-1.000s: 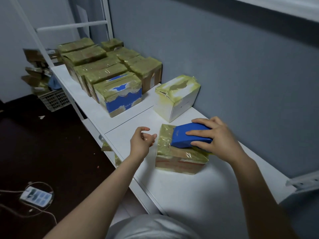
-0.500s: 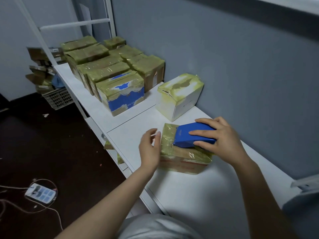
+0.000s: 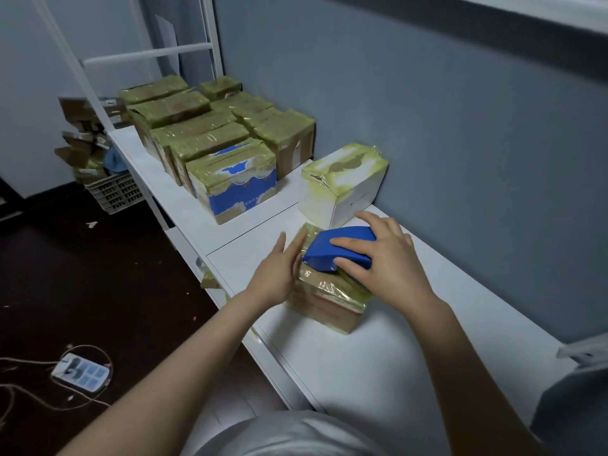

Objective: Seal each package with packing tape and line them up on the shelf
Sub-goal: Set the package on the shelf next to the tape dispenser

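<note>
A small package (image 3: 329,302) wrapped in glossy yellowish tape sits on the white shelf (image 3: 378,373), near its front edge and about midway along the visible stretch. On top of it lies a blue tape dispenser (image 3: 329,248), with its narrower end pointing left. The right hand (image 3: 391,263) grips the dispenser from above, fingers curled over its top and near side, the thumb out of sight behind it. The left hand (image 3: 276,274) lies flat against the package's left side, fingers straight and close together, pressing the tape there (whether the palm also touches cannot be told).

Just behind the package, against the grey wall (image 3: 444,126), stands a white box (image 3: 343,185), turned at an angle to the wall, its top and corners covered in tape. Further left along the shelf is a blue-and-white box (image 3: 235,187), likewise taped over the top. Behind that, a group of taped brown packages (image 3: 197,126) stands packed close in two rows, reaching back to the white upright frame (image 3: 210,47).

On the dark floor (image 3: 98,274) below lie a power strip (image 3: 80,373) with its cord looped around it, and a slatted crate (image 3: 115,192) holding flattened cardboard beside the far end of the shelf.
</note>
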